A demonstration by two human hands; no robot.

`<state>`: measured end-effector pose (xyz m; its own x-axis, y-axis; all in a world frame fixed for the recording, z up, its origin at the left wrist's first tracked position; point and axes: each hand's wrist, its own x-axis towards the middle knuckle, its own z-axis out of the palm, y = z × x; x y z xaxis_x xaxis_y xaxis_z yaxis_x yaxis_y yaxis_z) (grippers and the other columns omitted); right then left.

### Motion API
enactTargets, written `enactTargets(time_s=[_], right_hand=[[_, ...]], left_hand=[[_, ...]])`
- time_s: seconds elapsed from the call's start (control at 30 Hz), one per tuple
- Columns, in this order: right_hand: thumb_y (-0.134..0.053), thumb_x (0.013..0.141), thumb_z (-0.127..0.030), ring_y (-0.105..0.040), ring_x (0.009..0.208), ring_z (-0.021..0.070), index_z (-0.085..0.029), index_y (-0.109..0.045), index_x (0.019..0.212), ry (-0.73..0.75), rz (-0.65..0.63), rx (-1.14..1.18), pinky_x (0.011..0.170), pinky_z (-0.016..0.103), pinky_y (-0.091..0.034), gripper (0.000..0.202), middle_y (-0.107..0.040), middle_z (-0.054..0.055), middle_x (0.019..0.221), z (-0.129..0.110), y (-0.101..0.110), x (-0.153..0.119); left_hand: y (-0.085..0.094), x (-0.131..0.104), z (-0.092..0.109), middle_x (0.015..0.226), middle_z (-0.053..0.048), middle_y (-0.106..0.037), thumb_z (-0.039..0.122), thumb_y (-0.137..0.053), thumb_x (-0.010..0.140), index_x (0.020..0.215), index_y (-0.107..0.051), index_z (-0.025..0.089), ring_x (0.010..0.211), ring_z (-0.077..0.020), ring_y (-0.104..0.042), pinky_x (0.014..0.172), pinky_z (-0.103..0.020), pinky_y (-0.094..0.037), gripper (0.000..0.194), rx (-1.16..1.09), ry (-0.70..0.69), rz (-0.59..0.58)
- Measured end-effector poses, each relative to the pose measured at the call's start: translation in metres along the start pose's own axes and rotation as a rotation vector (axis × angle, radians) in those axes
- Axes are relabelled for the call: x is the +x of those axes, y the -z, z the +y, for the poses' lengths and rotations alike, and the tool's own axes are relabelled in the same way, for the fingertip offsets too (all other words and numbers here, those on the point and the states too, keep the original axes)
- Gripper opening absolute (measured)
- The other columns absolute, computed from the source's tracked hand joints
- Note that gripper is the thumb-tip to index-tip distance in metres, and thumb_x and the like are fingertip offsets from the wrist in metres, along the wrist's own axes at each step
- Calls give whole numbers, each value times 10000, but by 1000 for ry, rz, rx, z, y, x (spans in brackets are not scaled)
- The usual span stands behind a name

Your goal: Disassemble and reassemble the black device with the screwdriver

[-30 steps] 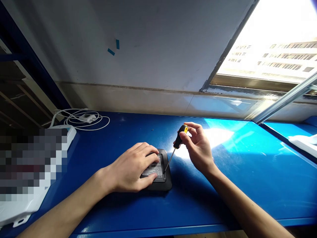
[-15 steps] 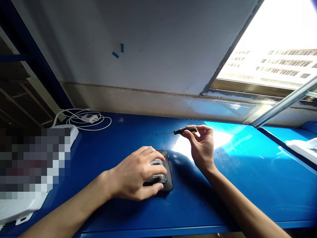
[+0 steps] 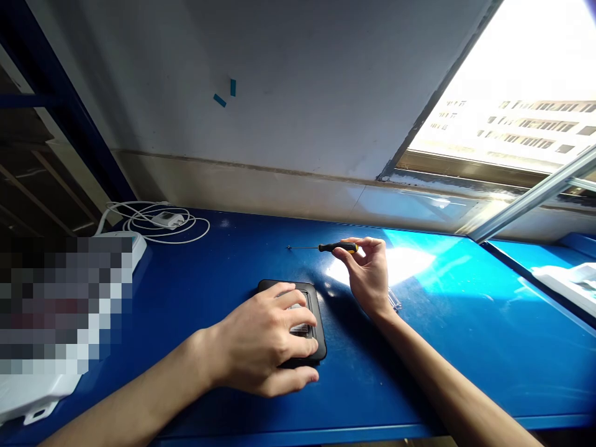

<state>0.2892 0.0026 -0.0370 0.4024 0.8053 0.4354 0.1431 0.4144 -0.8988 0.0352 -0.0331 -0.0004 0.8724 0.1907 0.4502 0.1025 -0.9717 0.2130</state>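
Note:
My right hand is closed round the black and yellow handle of a screwdriver, its thin shaft pointing left. The screwdriver's tip meets a tiny dark piece, apparently a screw, on the blue table; whether it clings to the tip I cannot tell. Spread fingers of my left hand lie over a flat black device with rounded corners and a pale label. The hand hides much of the device, and its thumb reaches past the near edge.
A coiled white cable with a plug lies at the back left. At the left edge stands a white device with a blurred-out screen. A small clear object shows behind my right wrist. A metal frame bar slants up at the right.
My right hand has moved left with the screwdriver, bringing its tip to the tiny dark piece. My left hand has shifted slightly nearer, its thumb now off the device, showing the device's far left corner.

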Motion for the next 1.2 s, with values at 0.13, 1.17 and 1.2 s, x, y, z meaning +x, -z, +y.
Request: enactTargets(time_s=[0.13, 1.17, 1.2], right_hand=[[-896, 745, -368, -749, 887, 171, -271, -498, 991, -24, -8, 18, 876, 397, -636, 478, -697, -34, 1005, -2, -2, -2], [-875, 752, -519, -759, 826, 171, -248, -535, 1015, -248, -38, 187, 737, 334, -683, 508, -673, -38, 898, -24, -3, -9], [-873, 754, -518, -760, 820, 169, -247, -536, 1019, -251, -42, 189, 738, 334, -684, 508, -674, -37, 900, -24, -3, -9]], left_hand=[[-1, 1, 3, 1050, -43, -773, 420, -696, 947, 972, -771, 207, 1011, -275, -658, 1012, -468, -462, 228, 16, -39, 2], [32, -15, -13, 937, -39, -672, 27, -505, 898, 1007, -732, 219, 893, -201, -552, 794, -346, -495, 316, 54, 197, 409], [36, -21, -18, 932, -30, -667, 24, -501, 919, 1001, -729, 228, 896, -195, -552, 792, -334, -494, 317, 74, 233, 437]])
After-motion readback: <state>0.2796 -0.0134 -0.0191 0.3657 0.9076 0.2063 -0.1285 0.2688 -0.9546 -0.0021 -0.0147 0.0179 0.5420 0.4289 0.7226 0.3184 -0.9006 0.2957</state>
